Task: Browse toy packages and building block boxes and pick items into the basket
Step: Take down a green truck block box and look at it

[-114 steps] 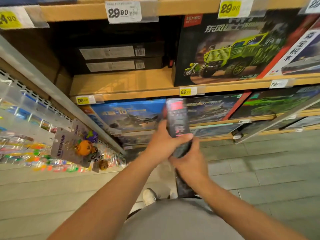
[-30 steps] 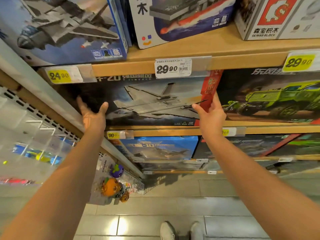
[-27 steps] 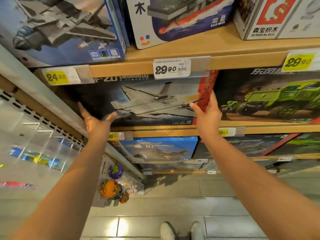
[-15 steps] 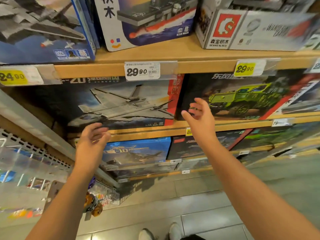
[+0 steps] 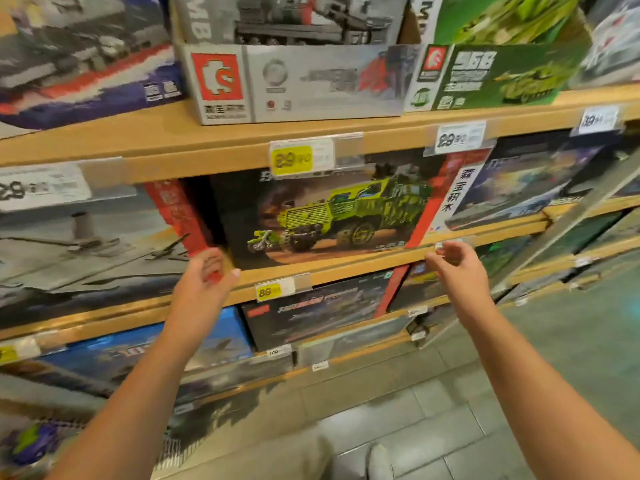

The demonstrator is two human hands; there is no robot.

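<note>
A dark building block box with a green armoured truck (image 5: 332,216) stands upright on the middle wooden shelf (image 5: 346,265). My left hand (image 5: 204,282) is raised at the box's lower left corner, fingers apart, holding nothing. My right hand (image 5: 457,268) hovers just off its lower right corner, fingers loosely curled and empty. To the left stands the grey jet box (image 5: 86,244) with a red side stripe. No basket is in view.
Above are a grey box (image 5: 294,81) with a red logo and a green box (image 5: 495,74). More boxes fill the lower shelves (image 5: 311,310). Yellow and white price tags (image 5: 292,160) line the shelf edges. Grey floor tiles and a shoe tip (image 5: 379,462) lie below.
Both hands let go of the jet box and moved right with my view. They now flank the green truck box.
</note>
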